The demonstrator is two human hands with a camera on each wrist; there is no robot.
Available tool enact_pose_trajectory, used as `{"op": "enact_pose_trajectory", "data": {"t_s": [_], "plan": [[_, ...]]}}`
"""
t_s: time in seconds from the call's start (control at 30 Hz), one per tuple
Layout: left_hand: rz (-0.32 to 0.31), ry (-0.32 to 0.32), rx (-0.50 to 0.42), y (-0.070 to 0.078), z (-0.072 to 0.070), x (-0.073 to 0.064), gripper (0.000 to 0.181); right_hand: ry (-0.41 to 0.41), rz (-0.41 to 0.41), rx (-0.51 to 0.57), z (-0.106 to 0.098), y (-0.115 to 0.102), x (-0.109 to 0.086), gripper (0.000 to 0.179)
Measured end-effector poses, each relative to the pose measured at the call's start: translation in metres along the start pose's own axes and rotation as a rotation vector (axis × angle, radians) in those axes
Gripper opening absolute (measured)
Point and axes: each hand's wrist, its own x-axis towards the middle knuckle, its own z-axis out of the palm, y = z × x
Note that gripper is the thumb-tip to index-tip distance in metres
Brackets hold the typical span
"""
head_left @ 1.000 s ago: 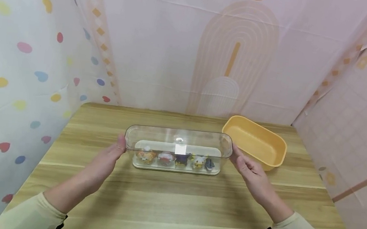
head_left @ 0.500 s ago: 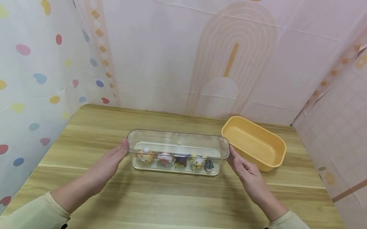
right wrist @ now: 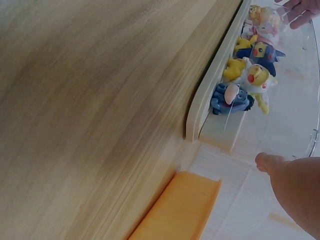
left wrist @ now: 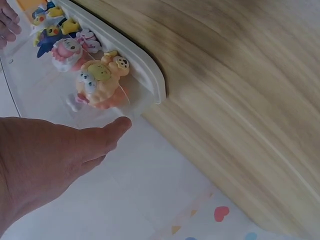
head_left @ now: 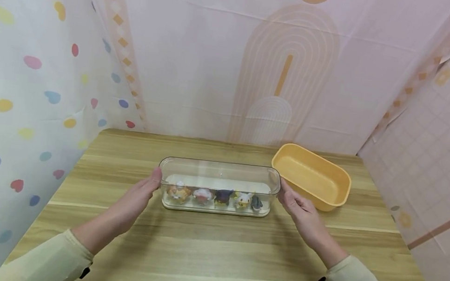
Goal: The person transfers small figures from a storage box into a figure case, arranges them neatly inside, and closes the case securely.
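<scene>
A clear plastic cover (head_left: 221, 172) sits over a long white base (head_left: 216, 211) that bears a row of several small toy figures. An orange figure (left wrist: 100, 80) stands at the left end and a blue donkey figure (right wrist: 231, 98) at the right end. My left hand (head_left: 133, 202) holds the cover's left end, its thumb at the near corner. At the other end my right hand (head_left: 304, 216) grips the cover, its thumb in front. Most fingers of both hands are hidden in the head view. Through the clear wall, the figures show beneath the cover.
A yellow-orange open bin (head_left: 313, 175) stands at the back right, close behind my right hand. Everything rests on a wood-grain table (head_left: 210, 260). Patterned cloth sheets (head_left: 192, 61) hang along the back and both sides.
Both hands have lowered the clear cover a little and shifted it so its ends line up more closely with the white base. The bin and figures stay put.
</scene>
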Motion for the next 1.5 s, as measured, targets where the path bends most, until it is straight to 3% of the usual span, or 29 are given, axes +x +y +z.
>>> {"op": "enact_pose_trajectory", "data": {"t_s": [0.43,0.73,0.97,1.07,1.3,1.4,1.5], "plan": [[-0.018,-0.014,-0.033,-0.009,0.0,0.013,0.104,0.016,0.009,-0.007,0.002,0.004,0.004,0.061],[-0.002,0.01,-0.008,-0.014,0.0,0.014,0.099,0.023,-0.013,0.074,0.004,0.008,0.003,0.059],[-0.017,-0.029,-0.001,-0.016,0.001,0.017,0.1,0.045,0.108,0.018,0.01,0.012,0.001,0.062],[-0.023,-0.038,0.008,-0.016,0.003,0.02,0.099,0.057,0.15,-0.02,0.011,0.014,0.0,0.062],[-0.048,-0.021,-0.05,-0.014,0.003,0.034,0.101,0.111,0.145,-0.168,0.006,0.018,0.002,0.06],[-0.08,-0.011,-0.091,-0.017,0.003,0.042,0.095,0.13,0.146,-0.272,0.007,0.021,0.003,0.06],[-0.074,0.004,-0.129,-0.021,0.002,0.049,0.089,0.149,0.101,-0.445,0.01,0.023,0.009,0.058]]}}
